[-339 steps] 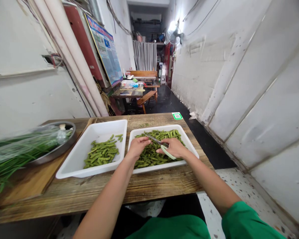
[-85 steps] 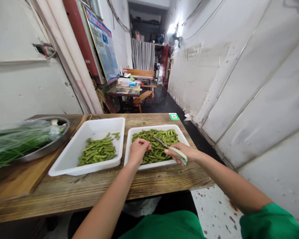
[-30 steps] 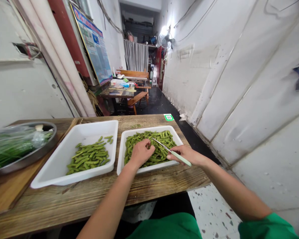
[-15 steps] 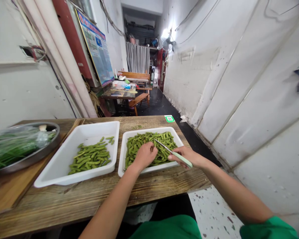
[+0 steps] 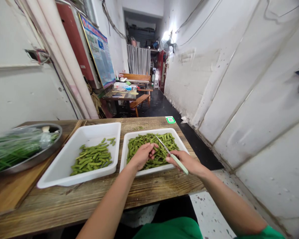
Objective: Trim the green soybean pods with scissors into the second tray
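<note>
Item: pile of green pods (image 5: 161, 146), lying in the right white tray (image 5: 183, 144) on the wooden surface (image 5: 149, 189).

Left hand (image 5: 141, 155): over the near middle of the pile, fingers (image 5: 151, 148) curled down among the pods, seemingly pinching one; the exact pod taken cannot be told.

Right hand (image 5: 186, 162): at the tray's near right corner, fingers closed round the pale green handle of a pair of scissors (image 5: 171, 155). Blades point up and left over the pile, tip close to the left fingertips; whether the blades stand parted cannot be told.

Handling, by judgement: each pod is light, slightly firm, likely a little fuzzy rather than slippery, and bends before it breaks. Best held at mid-length between thumb and forefinger, leaving the tip free. The scissors are stiff and sharp, so fingertips belong back from the blade line.

Adjacent: left white tray (image 5: 64, 169), just beside the right one, holding a smaller heap of pods (image 5: 93, 158) toward its near half. Further left, a metal basin (image 5: 43, 154) with bagged long greens (image 5: 15, 149), resting on a wooden board (image 5: 7, 192). A small green sticker (image 5: 170, 119) sits at the surface's far edge.
</note>
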Motion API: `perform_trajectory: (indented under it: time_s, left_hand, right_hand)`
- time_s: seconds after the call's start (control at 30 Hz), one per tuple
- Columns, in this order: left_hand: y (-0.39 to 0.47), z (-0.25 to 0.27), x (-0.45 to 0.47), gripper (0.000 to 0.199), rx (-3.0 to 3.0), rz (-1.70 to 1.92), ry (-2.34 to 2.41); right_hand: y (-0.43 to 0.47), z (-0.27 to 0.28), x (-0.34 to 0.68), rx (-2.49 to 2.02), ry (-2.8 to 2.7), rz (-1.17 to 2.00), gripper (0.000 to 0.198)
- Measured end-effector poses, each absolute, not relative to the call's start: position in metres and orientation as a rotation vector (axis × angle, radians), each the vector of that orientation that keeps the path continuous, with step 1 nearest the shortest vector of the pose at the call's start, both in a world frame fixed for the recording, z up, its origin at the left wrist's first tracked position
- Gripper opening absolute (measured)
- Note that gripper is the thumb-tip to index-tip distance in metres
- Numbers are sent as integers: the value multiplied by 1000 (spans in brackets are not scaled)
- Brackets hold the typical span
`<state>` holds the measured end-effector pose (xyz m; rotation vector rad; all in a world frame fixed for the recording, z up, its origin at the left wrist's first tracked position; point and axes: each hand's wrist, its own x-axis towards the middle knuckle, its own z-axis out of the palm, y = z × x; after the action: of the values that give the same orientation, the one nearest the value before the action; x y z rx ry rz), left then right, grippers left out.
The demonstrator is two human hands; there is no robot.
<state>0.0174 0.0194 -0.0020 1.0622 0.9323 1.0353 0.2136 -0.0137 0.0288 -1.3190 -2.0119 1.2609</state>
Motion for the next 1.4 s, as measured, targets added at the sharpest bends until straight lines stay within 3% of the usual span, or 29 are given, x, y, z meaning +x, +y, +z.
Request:
perform_trajectory:
  time_s: [0.17, 0.4, 0.8, 1.07, 1.4]
  left_hand:
    - [17, -1, 17, 29, 1097, 893, 872]
    - [17, -1, 17, 31, 1176, 897, 892]
    - [16, -3, 18, 32, 1261, 890, 943]
    - [25, -6, 12, 24, 1071, 1151, 1078]
    - [24, 6, 5, 21, 671, 1326, 751]
  right_hand:
    - [-20, 31, 218, -1324, -2242, 916, 40]
    - [-24, 38, 219, -1435, -2258, 763, 42]
    - [-6, 28, 227, -1431, -2288, 695, 46]
    - [6, 27, 224, -1519, -2318, 551, 39]
    - [-6, 40, 208, -1440, -2289, 557, 45]
